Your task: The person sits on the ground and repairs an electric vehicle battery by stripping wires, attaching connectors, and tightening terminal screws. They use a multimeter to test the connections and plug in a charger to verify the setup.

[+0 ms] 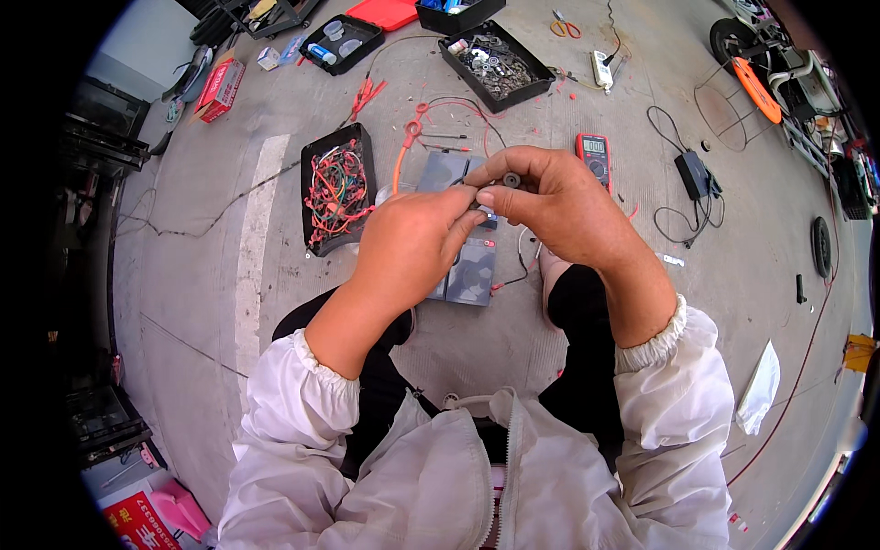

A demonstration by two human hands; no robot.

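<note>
Just beyond the lower grey block (469, 280): both hands of the person meet, fingertips close to fingertips, above the second grey block (443, 170), which they partly cover.

Right hand (564, 197): it is curled, with thumb and forefinger brought to a pinch, and a round grey piece (511, 180) appears grasped among its fingers; this hand is beyond the lower grey block, on its right side.

Left hand (408, 234): its fingers gather toward the right fingertips, at the left of the lower grey block and a little beyond it; I cannot tell whether they grip something, because they hide the contact.

Round grey piece: it sits inside the bend of the right hand, beyond the lower grey block and slightly to its right, near the left fingertips but apart from them.

Finger work: I judge the step as two-handed handling of very small parts; the next move, in my opinion, calls for a steady pinch, so that the piece does not slip down beside the lower grey block.

Black wire tray (306, 188): beyond the lower grey block and to its left, filled with coloured wires.

Black hardware tray (525, 94): well beyond the lower grey block, holding many metal bits.

Red multimeter (598, 167): beyond the lower grey block, to its right, near the right hand.
</note>
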